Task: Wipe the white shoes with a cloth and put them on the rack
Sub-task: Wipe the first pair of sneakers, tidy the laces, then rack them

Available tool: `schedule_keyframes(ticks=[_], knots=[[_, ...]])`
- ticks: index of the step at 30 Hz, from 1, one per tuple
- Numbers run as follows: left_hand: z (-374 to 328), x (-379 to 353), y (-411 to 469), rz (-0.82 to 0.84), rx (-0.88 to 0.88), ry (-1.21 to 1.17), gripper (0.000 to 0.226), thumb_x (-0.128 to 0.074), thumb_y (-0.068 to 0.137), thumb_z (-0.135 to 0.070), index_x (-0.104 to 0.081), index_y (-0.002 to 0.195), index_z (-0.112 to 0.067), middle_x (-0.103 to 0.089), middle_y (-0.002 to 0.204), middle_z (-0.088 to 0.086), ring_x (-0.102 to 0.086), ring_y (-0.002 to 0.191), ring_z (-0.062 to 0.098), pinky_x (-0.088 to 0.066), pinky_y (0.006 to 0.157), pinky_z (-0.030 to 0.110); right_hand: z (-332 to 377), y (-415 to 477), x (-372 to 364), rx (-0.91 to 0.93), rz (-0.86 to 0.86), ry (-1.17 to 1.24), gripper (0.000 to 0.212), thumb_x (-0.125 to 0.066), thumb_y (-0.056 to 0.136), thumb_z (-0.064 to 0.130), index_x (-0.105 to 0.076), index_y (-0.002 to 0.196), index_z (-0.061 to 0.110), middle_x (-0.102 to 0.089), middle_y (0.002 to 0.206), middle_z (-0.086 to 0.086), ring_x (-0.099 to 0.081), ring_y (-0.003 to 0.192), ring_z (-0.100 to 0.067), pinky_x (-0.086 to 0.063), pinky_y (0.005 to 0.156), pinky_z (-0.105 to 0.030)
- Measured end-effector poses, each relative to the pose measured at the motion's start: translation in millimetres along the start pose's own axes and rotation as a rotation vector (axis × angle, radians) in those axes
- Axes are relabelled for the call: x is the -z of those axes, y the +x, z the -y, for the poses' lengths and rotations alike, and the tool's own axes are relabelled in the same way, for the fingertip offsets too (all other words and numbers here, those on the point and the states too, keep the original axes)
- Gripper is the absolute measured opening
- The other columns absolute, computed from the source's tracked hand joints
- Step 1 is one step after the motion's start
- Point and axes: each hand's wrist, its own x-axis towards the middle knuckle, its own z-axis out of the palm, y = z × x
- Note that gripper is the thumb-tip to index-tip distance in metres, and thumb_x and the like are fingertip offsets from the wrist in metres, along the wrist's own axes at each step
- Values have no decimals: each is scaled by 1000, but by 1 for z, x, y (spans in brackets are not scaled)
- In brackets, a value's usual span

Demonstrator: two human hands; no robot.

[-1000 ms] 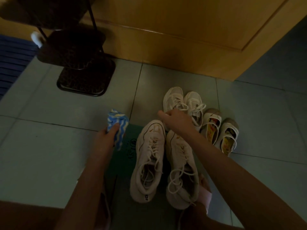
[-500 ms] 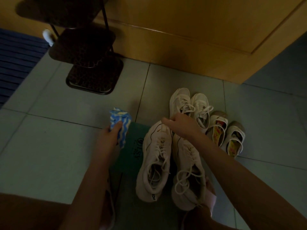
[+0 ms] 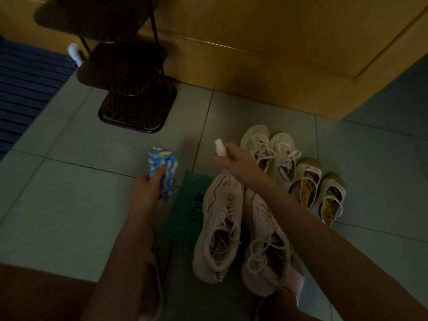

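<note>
Now our right hand [image 3: 232, 158] is off the white shoes [image 3: 217, 228], pinching a small white item [image 3: 219, 148] above their toes. Our left hand [image 3: 148, 188] still grips the blue cloth [image 3: 163, 167]. The shoes stay on the green mat [image 3: 187, 212], well apart from the rack [image 3: 136, 107].

A single wide-angle view from the person's head looks forward and steeply down at the tiled floor [image 3: 69, 205]. The left hand [image 3: 148, 188] and right hand [image 3: 234, 158] reach in from the bottom edge to mid-frame, close to the lens. The rack [image 3: 129, 89] and a wooden door [image 3: 254, 54] lie farther off, along the top.
</note>
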Motion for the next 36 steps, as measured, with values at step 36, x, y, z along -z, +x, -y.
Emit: schedule_keyframes(ticks=[36], knots=[[-65, -76, -46, 450, -51, -1, 31, -40, 98, -31, -60, 111, -12, -64, 96, 4, -62, 79, 7, -53, 74, 23, 10, -21, 16, 120, -290, 155, 35, -70, 82, 10, -62, 116, 10, -64, 109, -2, -61, 99, -16, -53, 82, -26]])
